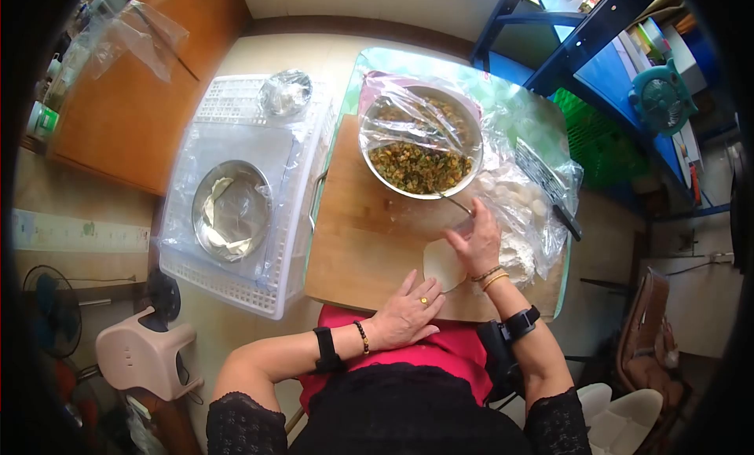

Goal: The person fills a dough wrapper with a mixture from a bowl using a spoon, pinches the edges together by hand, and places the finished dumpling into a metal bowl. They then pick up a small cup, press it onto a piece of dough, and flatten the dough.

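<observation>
A round, flat dough wrapper (pixel 441 268) lies near the front of the wooden board (pixel 345 247). My left hand (pixel 402 312) rests at the board's front edge, fingers stretched out towards the wrapper's left side. Above the wrapper, my right hand (pixel 477 241) has its thumb and fingers apart, fingertips at the end of a thin metal handle (pixel 457 204). That handle sticks out of a large bowl (pixel 422 194) of chopped filling (pixel 420 166); its other end is hidden. Clear plastic film partly covers the filling.
Right of the board are dough pieces under plastic (pixel 518 199), flour (pixel 516 258) and a black-handled knife (pixel 567 221). On the left, a white plastic crate (pixel 263 294) bears a metal bowl (pixel 202 231) with folded dough inside. A pink stool (pixel 141 353) stands lower left.
</observation>
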Motion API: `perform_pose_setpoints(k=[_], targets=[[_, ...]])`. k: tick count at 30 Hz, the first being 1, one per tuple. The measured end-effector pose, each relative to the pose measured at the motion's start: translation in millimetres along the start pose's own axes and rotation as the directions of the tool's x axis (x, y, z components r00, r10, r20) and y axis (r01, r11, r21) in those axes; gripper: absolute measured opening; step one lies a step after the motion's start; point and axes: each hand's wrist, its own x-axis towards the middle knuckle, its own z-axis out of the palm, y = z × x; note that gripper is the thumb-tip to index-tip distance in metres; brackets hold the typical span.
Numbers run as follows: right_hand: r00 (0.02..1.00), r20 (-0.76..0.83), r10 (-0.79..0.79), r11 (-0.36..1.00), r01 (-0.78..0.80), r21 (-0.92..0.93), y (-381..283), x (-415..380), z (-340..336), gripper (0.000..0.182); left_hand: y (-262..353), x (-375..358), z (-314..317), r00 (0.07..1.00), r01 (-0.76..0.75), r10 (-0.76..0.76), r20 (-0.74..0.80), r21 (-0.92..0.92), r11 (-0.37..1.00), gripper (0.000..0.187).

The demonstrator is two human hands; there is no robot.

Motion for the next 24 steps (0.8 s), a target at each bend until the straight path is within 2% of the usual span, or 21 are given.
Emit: perform_pose_setpoints(k=[1, 3, 5, 6, 7, 8, 9, 10, 11, 13, 14, 16, 18, 21, 23, 24], targets=[[0.991, -0.037, 0.126, 0.985, -0.121, 0.120, 9.2, 4.3, 2.8, 0.081, 0.4, 1.5, -0.8, 1.000, -0.005, 0.006, -0.019, 0.026, 1.000, 0.058], [0.988, -0.061, 0.143, 0.973, -0.129, 0.190, 19.8, 3.5, -1.0, 0.078, -0.2, 4.9, -4.1, 1.000, 0.013, -0.013, -0.012, -0.022, 1.000, 0.058], [1.000, 0.010, -0.016, 0.997, 0.015, 0.071, 21.2, -7.0, -10.7, 0.076, 0.7, 6.2, -5.7, 0.993, 0.050, -0.054, -0.103, -0.036, 0.998, 0.059], [0.996, 0.012, -0.086, 0.993, 0.085, 0.078, 1.8, -14.5, -21.5, 0.074, 0.5, 6.1, -4.3, 0.994, 0.049, -0.053, -0.100, -0.041, 0.998, 0.059], [0.997, 0.016, -0.078, 0.994, 0.077, 0.075, -10.8, -25.4, -21.4, 0.074, 0.2, 6.1, -2.6, 0.993, 0.032, -0.036, -0.115, -0.034, 0.999, 0.059], [0.981, 0.055, -0.188, 0.982, 0.188, 0.014, -22.1, -37.2, -19.4, 0.074, -0.2, 6.0, -1.0, 0.991, 0.016, -0.020, -0.130, -0.027, 0.999, 0.059], [0.950, 0.098, -0.296, 0.953, 0.301, -0.038, -29.8, -47.1, -16.1, 0.074, -1.3, 5.3, -0.4, 0.992, 0.016, -0.020, -0.125, -0.031, 0.999, 0.059], [0.948, 0.068, -0.311, 0.945, 0.316, -0.088, -27.9, -56.0, -2.5, 0.077, -2.2, 4.0, -0.3, 0.997, 0.017, -0.018, -0.074, -0.015, 1.000, 0.059], [0.949, 0.070, -0.307, 0.946, 0.313, -0.084, -24.8, -52.3, 0.4, 0.077, -2.8, 3.1, -0.5, 1.000, 0.017, -0.017, -0.023, 0.001, 1.000, 0.059], [0.976, 0.013, -0.219, 0.963, 0.218, -0.159, -17.9, -34.7, 1.6, 0.079, -3.4, -0.4, 2.8, 0.999, 0.019, -0.019, -0.043, -0.003, 1.000, 0.059], [0.975, 0.006, -0.220, 0.963, 0.218, -0.160, -12.9, -25.6, 0.7, 0.079, -4.7, -0.3, 2.9, 0.997, 0.009, -0.009, -0.071, 0.000, 1.000, 0.060], [0.999, 0.031, 0.012, 0.997, -0.010, -0.072, -0.1, -5.6, -5.4, 0.078, -4.9, 0.5, 1.9, 0.997, -0.006, 0.008, -0.079, 0.032, 0.999, 0.060], [1.000, -0.001, 0.031, 0.999, -0.031, -0.021, 10.7, -2.0, -8.8, 0.077, -5.4, -0.9, -0.3, 0.996, -0.008, 0.012, -0.083, 0.056, 0.998, 0.060], [0.999, -0.003, 0.047, 0.997, -0.047, 0.062, 3.7, -16.5, -13.6, 0.076, -4.8, -3.4, -2.5, 0.992, 0.069, -0.070, -0.109, -0.010, 0.998, 0.060], [0.980, -0.010, -0.198, 0.979, 0.198, 0.044, -23.2, -34.5, -17.7, 0.077, -7.6, -5.1, -3.0, 0.990, 0.058, -0.058, -0.126, -0.002, 0.998, 0.058], [0.965, -0.005, -0.263, 0.964, 0.263, -0.035, -32.4, -45.4, -11.2, 0.078, -8.6, -6.3, -2.9, 0.995, 0.048, -0.046, -0.088, 0.016, 0.999, 0.059]])
